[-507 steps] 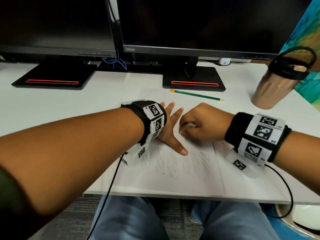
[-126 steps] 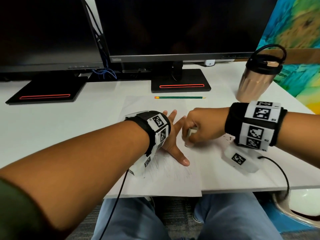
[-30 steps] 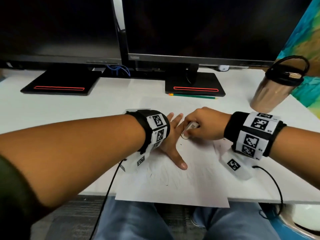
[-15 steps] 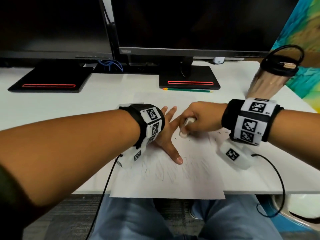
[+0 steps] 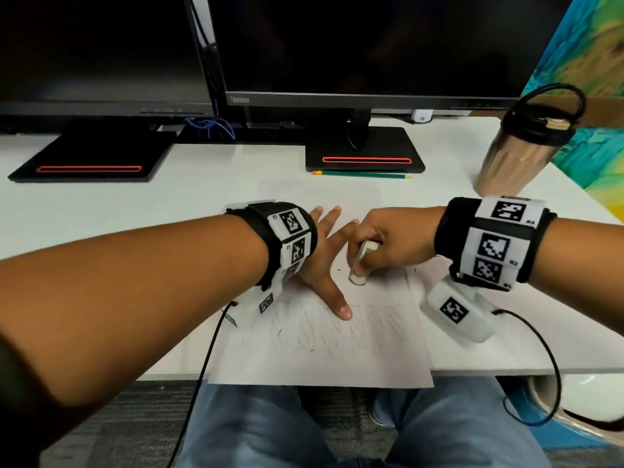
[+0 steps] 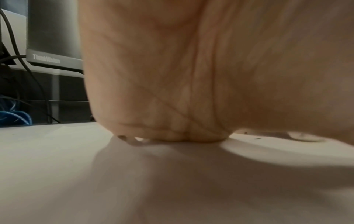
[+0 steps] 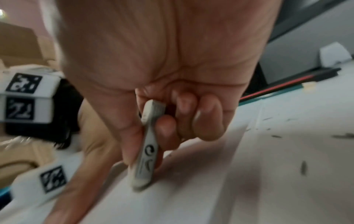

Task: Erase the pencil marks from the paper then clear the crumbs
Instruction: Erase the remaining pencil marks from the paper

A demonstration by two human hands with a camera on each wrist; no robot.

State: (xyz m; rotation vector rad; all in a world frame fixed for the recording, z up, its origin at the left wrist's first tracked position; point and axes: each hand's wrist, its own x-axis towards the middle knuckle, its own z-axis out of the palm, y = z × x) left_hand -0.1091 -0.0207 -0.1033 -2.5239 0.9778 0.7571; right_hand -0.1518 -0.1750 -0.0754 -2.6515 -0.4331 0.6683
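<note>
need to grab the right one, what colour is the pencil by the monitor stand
Green, with a yellow and red end: the pencil shows best in the head view.

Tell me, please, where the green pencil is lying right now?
Head view: the green pencil lies beyond the paper, along the right monitor's base.

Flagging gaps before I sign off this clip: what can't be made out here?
- Left wrist view: the left hand fills the frame, hiding its own fingers and the pencil marks.
- Right wrist view: motion blur smears the eraser tip and crumbs.
- Head view: the left hand covers part of the paper.
</note>
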